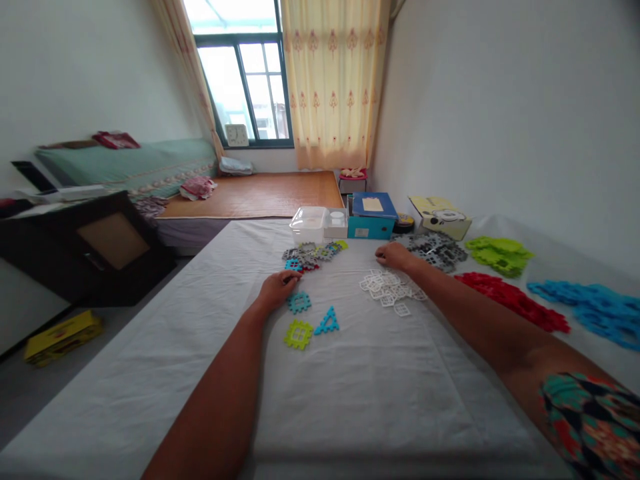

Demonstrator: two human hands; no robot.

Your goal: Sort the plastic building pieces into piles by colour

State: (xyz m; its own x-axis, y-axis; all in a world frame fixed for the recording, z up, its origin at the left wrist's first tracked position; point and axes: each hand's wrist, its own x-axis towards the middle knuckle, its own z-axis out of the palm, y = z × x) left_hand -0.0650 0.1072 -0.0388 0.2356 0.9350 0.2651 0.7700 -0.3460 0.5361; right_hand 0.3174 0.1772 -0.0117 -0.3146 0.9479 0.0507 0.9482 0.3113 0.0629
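Observation:
My left hand rests on the cloth with its fingers curled together; whatever they may hold is hidden. Just beyond it lies a mixed heap of grey building pieces, with a blue square piece at its near edge. Closer to me are a teal square piece, a lime-green square piece and a blue triangle piece. My right hand is closed between a pile of white window-like pieces and a pile of grey pieces. Its grip is too small to make out.
Lime-green, red and blue piles of pieces lie along the right side. A clear plastic box, a blue box and a yellowish box stand at the table's far end. A wall borders the right.

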